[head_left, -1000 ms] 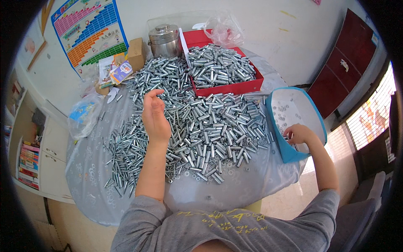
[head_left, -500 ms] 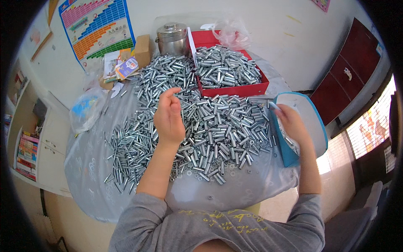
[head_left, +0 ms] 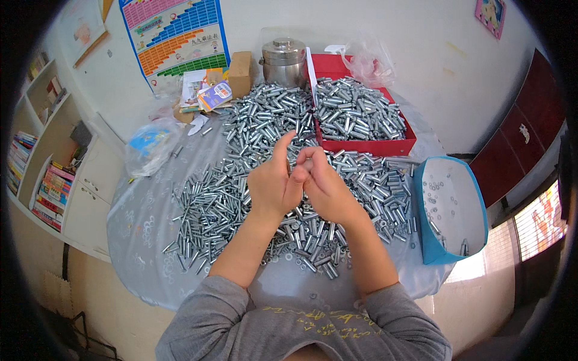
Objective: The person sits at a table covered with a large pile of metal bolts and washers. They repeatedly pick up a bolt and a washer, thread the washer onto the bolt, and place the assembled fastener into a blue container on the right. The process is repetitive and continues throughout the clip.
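Observation:
My left hand [head_left: 268, 182] and my right hand [head_left: 327, 186] meet above a wide pile of silver metal sleeves [head_left: 378, 191]. The left index finger points up while the thumb bends toward the right hand. Curled fingers on the right hand face the left palm. Anything between the hands is hidden by the fingers. Long thin bolt-like pieces [head_left: 208, 207] lie in the pile's left part. Small washers or nuts [head_left: 289, 257] lie scattered along its near edge.
At the right stands a blue-rimmed bin [head_left: 426, 237] with scattered rings and a few sleeves inside. A red box [head_left: 385, 146] full of sleeves sits at the back, beside a steel pot [head_left: 283, 63]. A plastic bag [head_left: 152, 147] lies at the left of the grey-covered table [head_left: 137, 240].
My right hand has left the blue-rimmed bin and come to the middle, against my left hand. The bin stands more open to view. The whole view has shifted a little.

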### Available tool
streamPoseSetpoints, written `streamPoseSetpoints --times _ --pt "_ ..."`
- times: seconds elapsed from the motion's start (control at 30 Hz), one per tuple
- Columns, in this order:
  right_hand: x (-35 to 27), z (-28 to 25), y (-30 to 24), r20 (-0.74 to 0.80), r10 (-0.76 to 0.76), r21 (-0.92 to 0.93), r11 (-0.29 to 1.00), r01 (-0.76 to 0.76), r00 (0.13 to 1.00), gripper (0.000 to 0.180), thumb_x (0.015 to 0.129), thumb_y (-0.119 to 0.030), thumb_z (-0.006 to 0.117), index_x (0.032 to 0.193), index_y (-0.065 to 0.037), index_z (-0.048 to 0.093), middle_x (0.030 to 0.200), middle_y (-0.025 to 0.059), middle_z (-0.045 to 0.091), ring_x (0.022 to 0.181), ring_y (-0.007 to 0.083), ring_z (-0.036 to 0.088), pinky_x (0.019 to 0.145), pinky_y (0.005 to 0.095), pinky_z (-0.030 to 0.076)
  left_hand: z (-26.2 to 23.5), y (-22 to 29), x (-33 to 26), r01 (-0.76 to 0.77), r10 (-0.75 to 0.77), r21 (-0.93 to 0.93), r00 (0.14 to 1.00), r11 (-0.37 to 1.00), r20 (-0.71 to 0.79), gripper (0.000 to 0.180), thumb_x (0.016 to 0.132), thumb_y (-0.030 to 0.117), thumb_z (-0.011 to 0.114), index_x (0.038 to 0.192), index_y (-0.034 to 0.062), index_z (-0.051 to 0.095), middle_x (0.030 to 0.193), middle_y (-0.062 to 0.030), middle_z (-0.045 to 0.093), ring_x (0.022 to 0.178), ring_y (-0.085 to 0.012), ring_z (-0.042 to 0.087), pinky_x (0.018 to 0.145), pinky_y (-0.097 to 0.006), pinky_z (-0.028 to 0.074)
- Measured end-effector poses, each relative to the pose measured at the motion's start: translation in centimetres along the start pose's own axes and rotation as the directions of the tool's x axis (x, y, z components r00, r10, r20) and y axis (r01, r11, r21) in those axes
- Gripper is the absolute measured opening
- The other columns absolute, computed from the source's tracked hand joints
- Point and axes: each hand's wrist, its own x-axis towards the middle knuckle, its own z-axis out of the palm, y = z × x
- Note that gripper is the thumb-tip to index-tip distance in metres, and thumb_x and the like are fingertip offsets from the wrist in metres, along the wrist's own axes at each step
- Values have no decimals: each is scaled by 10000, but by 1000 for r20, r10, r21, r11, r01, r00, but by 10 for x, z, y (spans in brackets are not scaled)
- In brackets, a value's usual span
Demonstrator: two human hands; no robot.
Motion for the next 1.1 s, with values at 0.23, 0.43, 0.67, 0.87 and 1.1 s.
streamPoseSetpoints --times 0.23,0.43,0.67,0.87,1.1 --pt "1 -4 6 77 104 270 955 -121 992 196 907 -116 446 1077 -19 432 833 81 574 743 155 547 649 294 429 15 -5 0 -102 100 -21 992 995 -81 858 820 697 253 1289 -11 376 545 -70 535 475 -240 563 399 -330 391" --pt "3 -2 1 -103 -25 54 998 30 994 245 886 -138 445 1107 -33 433 743 87 538 672 238 549 633 328 429 18 -1 -3 -71 65 -72 994 995 -83 1026 744 793 204 1317 -51 317 538 -42 508 458 -215 545 396 -303 389" --pt "0 -4 -5 -157 -36 -40 999 30 987 285 882 -149 434 1109 23 411 763 141 585 733 294 600 671 360 455 19 -3 -4 -123 115 -100 990 987 -80 1067 722 814 161 1321 -57 307 537 -36 507 451 -188 539 380 -293 374" --pt "-2 -13 1 -55 -2 -214 977 -10 998 410 829 -55 489 1190 32 313 756 120 528 699 268 565 649 354 445 19 -4 -3 -78 76 -97 997 992 -32 1006 757 782 167 1326 -34 312 530 -30 492 439 -189 527 379 -293 364" --pt "1 -19 8 -105 -43 -22 999 41 994 357 842 -103 462 1176 4 394 739 116 550 722 278 573 674 357 439 19 -3 -3 -60 60 -61 998 996 -12 936 784 751 178 1316 -3 339 527 -32 474 438 -209 521 385 -307 365"
